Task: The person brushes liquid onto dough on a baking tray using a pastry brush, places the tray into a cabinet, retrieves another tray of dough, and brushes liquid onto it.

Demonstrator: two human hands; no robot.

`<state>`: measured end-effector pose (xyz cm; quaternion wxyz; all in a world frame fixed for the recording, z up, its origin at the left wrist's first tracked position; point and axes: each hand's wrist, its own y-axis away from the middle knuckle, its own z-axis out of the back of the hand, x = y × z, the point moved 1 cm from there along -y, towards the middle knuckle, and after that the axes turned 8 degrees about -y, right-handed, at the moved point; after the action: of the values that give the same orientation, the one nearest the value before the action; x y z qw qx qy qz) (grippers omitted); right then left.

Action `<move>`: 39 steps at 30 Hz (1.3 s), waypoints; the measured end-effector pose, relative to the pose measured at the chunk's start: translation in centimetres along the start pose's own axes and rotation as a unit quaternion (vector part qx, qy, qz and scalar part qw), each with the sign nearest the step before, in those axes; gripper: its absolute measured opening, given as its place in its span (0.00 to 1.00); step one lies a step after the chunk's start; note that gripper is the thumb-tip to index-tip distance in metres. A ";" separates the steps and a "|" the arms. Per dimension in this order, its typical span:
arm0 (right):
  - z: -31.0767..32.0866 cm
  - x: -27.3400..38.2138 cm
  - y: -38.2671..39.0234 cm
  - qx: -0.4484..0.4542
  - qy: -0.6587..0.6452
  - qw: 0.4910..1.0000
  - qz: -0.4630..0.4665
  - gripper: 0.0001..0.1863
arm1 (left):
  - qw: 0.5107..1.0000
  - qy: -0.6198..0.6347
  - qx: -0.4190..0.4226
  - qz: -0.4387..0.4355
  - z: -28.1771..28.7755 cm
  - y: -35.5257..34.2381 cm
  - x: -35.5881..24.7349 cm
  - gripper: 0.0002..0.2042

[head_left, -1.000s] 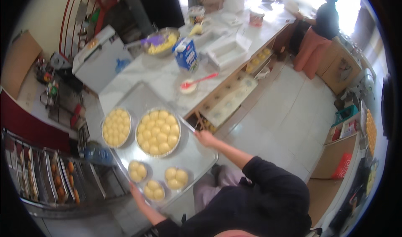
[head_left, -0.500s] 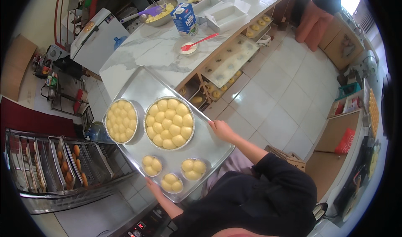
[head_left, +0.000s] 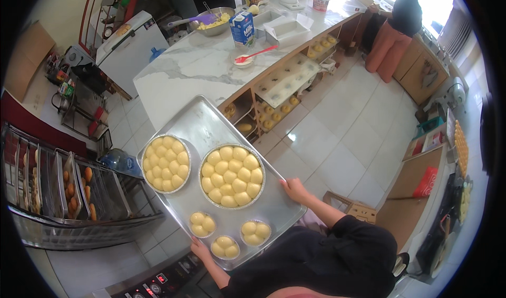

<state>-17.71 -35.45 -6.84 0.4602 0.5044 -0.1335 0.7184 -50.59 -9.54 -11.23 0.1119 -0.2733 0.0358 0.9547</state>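
Note:
Between my two hands I carry a metal baking tray [head_left: 202, 123], held out in front of me. My left hand [head_left: 200, 249] is closed on its near left edge, while my right hand [head_left: 296, 190] grips the right edge; the fingers under the rim are partly hidden. Two round foil pans of pale, glossy dough balls lie on it: a left pan [head_left: 166, 163] and a bigger-looking right pan [head_left: 232, 176]. Nearer me sit three small paper cups of dough: a left cup [head_left: 202, 225], a middle cup [head_left: 225, 247] and a right cup [head_left: 255, 233].
Ahead is a marble counter [head_left: 179, 76] with a milk carton [head_left: 242, 29], a red brush [head_left: 256, 54] and a metal bowl [head_left: 215, 30]. Shelves beneath hold dough trays [head_left: 287, 82]. A rack [head_left: 68, 192] of trays stands left, an oven panel [head_left: 158, 285] below. Another person [head_left: 392, 40] stands far right.
The counter and rack have shifted in view as I turn. The tray appears a little lower and farther right, still in both hands, with the pans and cups in the same places on it.

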 end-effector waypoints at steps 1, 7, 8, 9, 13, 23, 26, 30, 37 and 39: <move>0.1 -0.7 0.7 -0.002 0.004 1.000 0.002 0.23 | 1.000 0.005 0.001 0.001 -0.3 0.8 -0.1 0.25; 1.4 -3.1 3.5 -0.031 0.007 0.999 0.021 0.23 | 0.996 0.091 -0.002 0.004 -0.2 4.2 -0.5 0.24; 1.7 -3.5 3.9 -0.036 0.003 0.999 0.019 0.23 | 0.994 0.111 0.010 0.010 -0.3 4.6 -0.6 0.26; 2.1 -4.1 4.2 -0.041 -0.001 0.999 0.016 0.22 | 0.991 0.130 0.021 0.015 -0.5 5.0 -0.6 0.27; 3.3 -6.6 5.6 -0.053 0.009 0.997 0.046 0.22 | 0.997 0.072 0.016 0.017 -1.3 7.3 -0.2 0.27; 7.8 -11.8 10.6 -0.078 0.028 0.996 0.031 0.21 | 0.995 0.100 0.004 -0.018 -2.6 14.1 -2.5 0.25; 9.0 -12.5 12.0 -0.080 0.044 0.996 0.017 0.21 | 0.995 0.090 0.031 0.007 -4.0 15.8 -1.7 0.25; 9.5 -14.2 12.8 -0.103 0.042 0.993 0.040 0.24 | 0.996 0.048 0.063 0.029 -5.2 17.1 -1.9 0.25; 7.2 -13.7 11.2 -0.062 0.040 0.997 0.017 0.25 | 0.991 0.105 0.079 0.033 -6.8 15.0 0.5 0.25; 6.3 -15.0 10.8 -0.087 0.061 0.994 0.006 0.25 | 0.992 0.101 0.065 0.038 -7.0 14.5 0.3 0.25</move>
<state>-21.55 -53.32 -13.77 0.5055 0.4167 -0.1703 0.7361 -50.64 -24.51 -17.26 0.0895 -0.3585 0.1194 0.9215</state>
